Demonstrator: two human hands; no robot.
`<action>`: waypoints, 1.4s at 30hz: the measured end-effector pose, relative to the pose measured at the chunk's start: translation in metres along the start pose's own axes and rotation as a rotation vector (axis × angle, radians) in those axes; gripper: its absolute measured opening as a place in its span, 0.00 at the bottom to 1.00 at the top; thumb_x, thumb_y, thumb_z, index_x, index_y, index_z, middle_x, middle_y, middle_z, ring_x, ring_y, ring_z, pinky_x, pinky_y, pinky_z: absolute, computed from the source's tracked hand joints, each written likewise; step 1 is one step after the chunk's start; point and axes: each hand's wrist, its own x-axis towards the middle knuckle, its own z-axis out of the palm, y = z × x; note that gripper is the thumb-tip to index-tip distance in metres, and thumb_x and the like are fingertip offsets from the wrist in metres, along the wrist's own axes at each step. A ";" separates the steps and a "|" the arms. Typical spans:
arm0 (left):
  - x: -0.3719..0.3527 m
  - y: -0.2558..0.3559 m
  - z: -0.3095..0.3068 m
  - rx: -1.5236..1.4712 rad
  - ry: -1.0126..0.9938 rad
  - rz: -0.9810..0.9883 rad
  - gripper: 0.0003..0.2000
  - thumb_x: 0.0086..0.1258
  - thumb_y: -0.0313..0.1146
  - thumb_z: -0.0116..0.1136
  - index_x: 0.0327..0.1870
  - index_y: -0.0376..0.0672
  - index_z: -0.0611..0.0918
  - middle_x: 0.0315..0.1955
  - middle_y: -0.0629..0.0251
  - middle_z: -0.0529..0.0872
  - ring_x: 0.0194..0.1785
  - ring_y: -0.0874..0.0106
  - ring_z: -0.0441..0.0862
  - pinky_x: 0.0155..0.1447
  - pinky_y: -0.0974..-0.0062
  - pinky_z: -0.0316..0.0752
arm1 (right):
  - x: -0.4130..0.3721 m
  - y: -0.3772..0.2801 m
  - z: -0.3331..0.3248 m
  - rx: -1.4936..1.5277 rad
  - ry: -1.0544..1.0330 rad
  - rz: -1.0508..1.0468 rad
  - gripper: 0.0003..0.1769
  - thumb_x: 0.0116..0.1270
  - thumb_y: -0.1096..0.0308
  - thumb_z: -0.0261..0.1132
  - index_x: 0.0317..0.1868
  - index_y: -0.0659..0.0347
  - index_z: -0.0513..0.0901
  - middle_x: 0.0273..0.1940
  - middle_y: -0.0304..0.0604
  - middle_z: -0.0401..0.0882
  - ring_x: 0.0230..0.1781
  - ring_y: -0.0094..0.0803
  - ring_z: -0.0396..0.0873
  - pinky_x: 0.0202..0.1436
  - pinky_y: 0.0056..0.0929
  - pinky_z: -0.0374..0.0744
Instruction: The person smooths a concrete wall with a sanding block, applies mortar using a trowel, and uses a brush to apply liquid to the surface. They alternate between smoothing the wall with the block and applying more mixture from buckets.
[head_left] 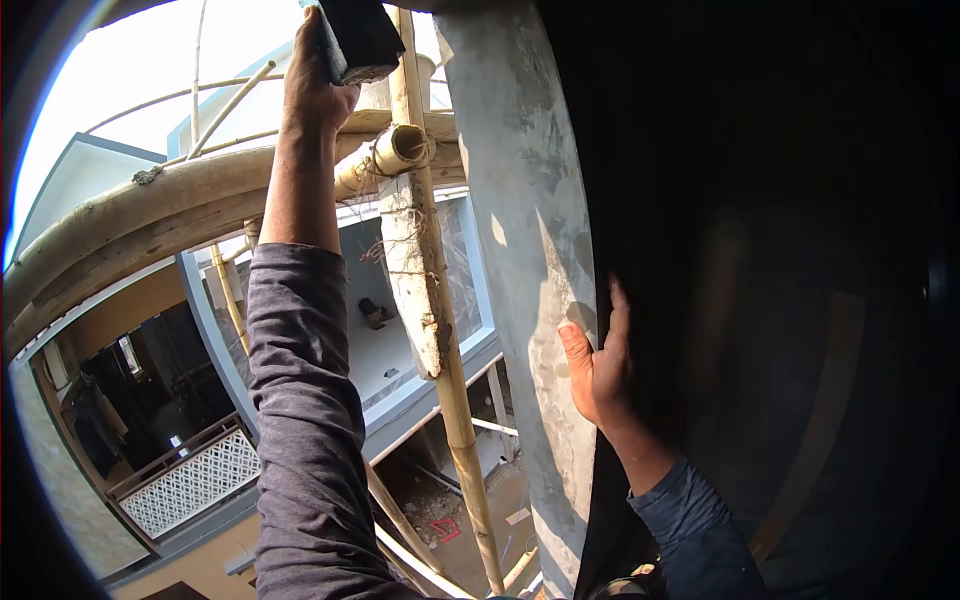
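Observation:
My left hand (322, 95) is raised at the top of the head view, its fingers closed around a dark rectangular block (362, 40) with a pale, rough lower edge. Part of the block runs out of the frame. Lower on the right, my right hand (598, 370) rests at the edge of a grey plastered column (515, 200), thumb against the lit face. Its other fingers stretch up along the shadowed side and are partly lost in the dark. Patches of lighter and darker plaster mark the column's face.
Bamboo scaffolding, with an upright pole (455, 410) and a thick horizontal pole (180, 195), stands left of the column. A weathered wood piece (408, 270) is tied there. Beyond are a house, a white lattice railing (195, 485) and ground far below. Deep shadow covers the right side.

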 end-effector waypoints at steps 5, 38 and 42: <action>0.031 -0.035 -0.004 -0.066 0.152 -0.080 0.19 0.74 0.45 0.57 0.56 0.40 0.77 0.47 0.58 0.85 0.48 0.65 0.86 0.57 0.61 0.82 | 0.000 0.007 0.001 -0.032 0.026 -0.037 0.39 0.68 0.65 0.68 0.72 0.72 0.59 0.68 0.60 0.66 0.69 0.45 0.66 0.74 0.36 0.63; -0.062 -0.041 0.085 -0.325 0.328 -0.060 0.27 0.75 0.50 0.49 0.63 0.37 0.66 0.56 0.41 0.70 0.60 0.52 0.76 0.64 0.52 0.78 | -0.002 0.011 0.005 -0.021 0.019 -0.079 0.39 0.73 0.58 0.63 0.73 0.69 0.57 0.69 0.57 0.65 0.69 0.42 0.66 0.73 0.35 0.63; -0.031 -0.050 0.099 -0.442 0.418 -0.095 0.27 0.77 0.52 0.49 0.65 0.38 0.69 0.57 0.52 0.77 0.57 0.58 0.80 0.54 0.57 0.83 | -0.003 0.001 0.000 0.060 -0.006 -0.072 0.39 0.74 0.55 0.61 0.73 0.71 0.56 0.69 0.59 0.65 0.69 0.44 0.66 0.73 0.36 0.63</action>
